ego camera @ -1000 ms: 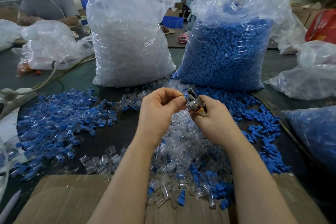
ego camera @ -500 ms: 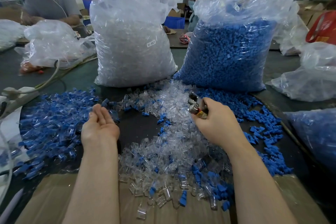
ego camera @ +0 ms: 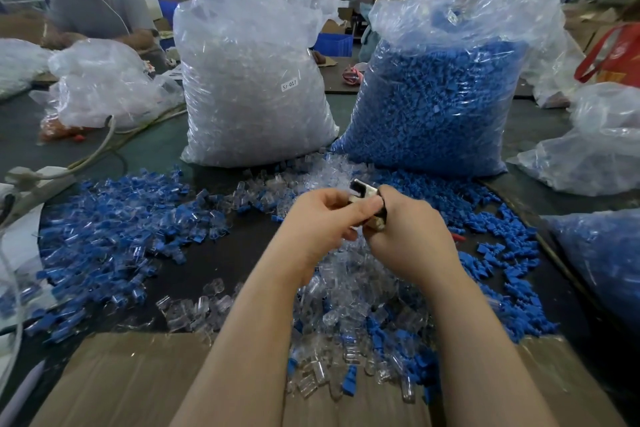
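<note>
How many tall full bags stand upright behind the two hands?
2: bag of clear parts, centre left; bag of blue parts, centre right. Others may be hidden behind them.

Bright, polished metal glints on the small tool (ego camera: 362, 189). The clear plastic pieces (ego camera: 349, 291) look glossy and the blue plastic pieces (ego camera: 114, 229) matt. The bags (ego camera: 249, 87) are crinkled, shiny plastic film, the brown cardboard (ego camera: 121, 378) smooth and matt, and the dark table (ego camera: 214, 263) dull.
</note>
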### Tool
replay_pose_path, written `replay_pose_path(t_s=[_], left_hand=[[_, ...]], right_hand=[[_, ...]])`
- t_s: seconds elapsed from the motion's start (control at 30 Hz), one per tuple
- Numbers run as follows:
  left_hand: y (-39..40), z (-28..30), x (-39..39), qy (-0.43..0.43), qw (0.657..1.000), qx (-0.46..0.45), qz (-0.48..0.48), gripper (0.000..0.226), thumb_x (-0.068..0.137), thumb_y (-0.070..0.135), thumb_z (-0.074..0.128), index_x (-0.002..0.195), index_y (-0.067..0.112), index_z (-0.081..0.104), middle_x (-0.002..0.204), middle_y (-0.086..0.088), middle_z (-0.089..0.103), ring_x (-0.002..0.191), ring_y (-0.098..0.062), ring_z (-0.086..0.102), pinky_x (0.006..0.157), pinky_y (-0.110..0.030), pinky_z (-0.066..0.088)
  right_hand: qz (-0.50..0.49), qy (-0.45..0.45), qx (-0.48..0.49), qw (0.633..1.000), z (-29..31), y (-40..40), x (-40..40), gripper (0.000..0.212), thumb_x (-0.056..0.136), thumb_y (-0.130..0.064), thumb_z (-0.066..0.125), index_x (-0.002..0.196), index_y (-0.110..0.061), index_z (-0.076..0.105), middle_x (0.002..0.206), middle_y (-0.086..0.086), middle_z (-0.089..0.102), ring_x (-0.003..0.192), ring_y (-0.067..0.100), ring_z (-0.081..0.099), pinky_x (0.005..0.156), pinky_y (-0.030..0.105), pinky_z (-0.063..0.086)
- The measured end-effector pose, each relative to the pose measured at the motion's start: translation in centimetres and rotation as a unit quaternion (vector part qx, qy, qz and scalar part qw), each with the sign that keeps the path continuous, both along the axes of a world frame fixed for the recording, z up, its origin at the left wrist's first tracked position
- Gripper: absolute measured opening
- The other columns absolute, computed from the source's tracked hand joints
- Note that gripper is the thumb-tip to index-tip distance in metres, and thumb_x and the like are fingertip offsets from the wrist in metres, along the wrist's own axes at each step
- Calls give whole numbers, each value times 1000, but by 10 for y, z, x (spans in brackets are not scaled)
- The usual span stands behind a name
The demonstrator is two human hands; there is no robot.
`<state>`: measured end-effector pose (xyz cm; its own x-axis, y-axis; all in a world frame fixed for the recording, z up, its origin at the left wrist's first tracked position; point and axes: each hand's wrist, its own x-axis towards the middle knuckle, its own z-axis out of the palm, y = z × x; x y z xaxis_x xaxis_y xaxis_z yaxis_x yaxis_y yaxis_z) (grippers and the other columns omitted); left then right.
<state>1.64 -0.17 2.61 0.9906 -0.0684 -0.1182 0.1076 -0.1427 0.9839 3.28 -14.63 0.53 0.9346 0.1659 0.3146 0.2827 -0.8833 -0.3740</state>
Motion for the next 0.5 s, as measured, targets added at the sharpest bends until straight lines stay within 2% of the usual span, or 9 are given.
replay_pose_path(t_s=[0.07, 0.13, 0.17, 0.23, 0.27, 0.33, 0.37, 0.47, 0.5], left_hand=[[-3, -1, 1, -21, 999, -16, 23, 24, 82, 27, 77, 90, 5, 72, 69, 2, 72, 58, -6, 63, 54, -16, 49], [-4, 1, 1, -36, 997, -36, 60, 17, 81, 17, 78, 85, 2, 72, 67, -4, 72, 57, -9, 64, 53, -18, 51], [-3, 1, 1, -41, 995, -44, 83, 14, 80, 15, 78, 82, 2, 73, 67, -6, 72, 56, -10, 63, 53, -19, 51], [1, 2, 2, -46, 988, -65, 133, 10, 78, 13, 78, 76, 5, 73, 65, -7, 71, 55, -10, 62, 53, -20, 51], [5, 2, 3, -46, 984, -78, 155, 10, 78, 14, 78, 73, 6, 73, 63, -5, 70, 54, -8, 62, 54, -20, 52], [13, 2, 4, -46, 979, -93, 175, 14, 78, 21, 79, 73, 9, 74, 63, -2, 70, 55, -6, 62, 56, -19, 52], [15, 2, 5, -48, 981, -88, 167, 17, 79, 27, 79, 74, 11, 75, 64, 0, 71, 56, -5, 62, 56, -18, 52], [16, -4, 7, -60, 988, -28, 137, 25, 82, 44, 73, 83, 20, 75, 72, 7, 73, 61, 2, 62, 57, -12, 49], [16, -7, 9, -61, 988, 6, 143, 26, 84, 47, 71, 89, 22, 74, 77, 9, 73, 68, 2, 64, 62, -14, 49]], right_hand=[[10, -21, -4, 1000, -1, 2, 0, 25, 84, -22, 57, 80, -23, 33, 63, -8, 44, 52, 11, 37, 46, 31, 21], [28, -41, -4, 999, -1, 2, 0, 24, 80, -19, 60, 83, -23, 36, 66, -10, 44, 57, 15, 41, 50, 30, 22], [30, -45, -14, 998, -1, 2, 0, 22, 78, -19, 60, 90, -23, 42, 72, -11, 46, 66, 18, 46, 56, 30, 27], [11, -36, -45, 998, -3, -3, 0, 38, 75, -24, 62, 110, -27, 49, 90, -11, 51, 89, 18, 49, 80, 33, 34], [0, -27, -53, 998, -3, -6, 0, 44, 74, -27, 62, 117, -29, 48, 97, -11, 51, 95, 18, 48, 90, 35, 32], [-16, -17, -52, 998, -2, -10, -1, 44, 75, -31, 62, 117, -30, 47, 101, -9, 51, 98, 19, 46, 97, 37, 31], [-25, -14, -52, 998, -3, -10, -1, 40, 77, -31, 62, 114, -29, 47, 100, -8, 52, 95, 21, 46, 93, 38, 34], [-99, 10, -31, 995, -3, -11, 0, 23, 82, -28, 59, 102, -24, 48, 93, -2, 57, 82, 25, 48, 67, 35, 39], [-141, 21, -12, 990, -3, -13, 0, 19, 84, -26, 57, 100, -21, 48, 91, 1, 58, 80, 27, 51, 65, 36, 41]])
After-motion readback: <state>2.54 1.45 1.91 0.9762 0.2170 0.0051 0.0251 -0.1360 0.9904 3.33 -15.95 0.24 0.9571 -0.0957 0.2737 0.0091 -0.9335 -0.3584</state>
